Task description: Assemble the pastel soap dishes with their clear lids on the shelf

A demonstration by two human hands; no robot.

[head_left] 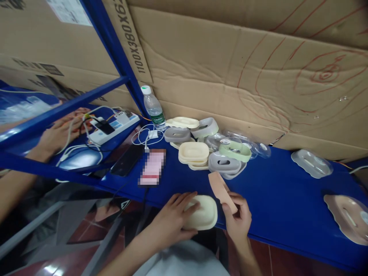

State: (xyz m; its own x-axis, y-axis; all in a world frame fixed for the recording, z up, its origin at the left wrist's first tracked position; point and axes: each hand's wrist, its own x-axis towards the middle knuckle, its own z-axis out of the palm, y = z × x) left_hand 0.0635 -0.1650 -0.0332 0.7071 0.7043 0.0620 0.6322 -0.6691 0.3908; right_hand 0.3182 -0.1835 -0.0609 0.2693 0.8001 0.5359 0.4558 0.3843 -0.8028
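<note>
Near the front edge of the table, my left hand [181, 216] is closed around a cream, rounded rectangular plastic dish [205, 214], its fingers lying over the top and the thumb at the near side. To its right, my right hand [238, 216] grips a peach plastic piece [220, 188] by its lower end, tilted up and away from me. The two pieces are apart. Just beyond my hands lie stacked cream dishes [194, 152], grey slotted pieces [224, 163], a pale green one [235, 150] and clear plastic covers [260, 150].
A water bottle [154, 107] stands at the back by the blue frame. Left of the pile lie a dark phone [126, 160] and a blurred pink-screened device [152, 167]. Covered pieces [312, 163] sit at the right. Another person's hand [61, 128] is by a power strip [115, 126].
</note>
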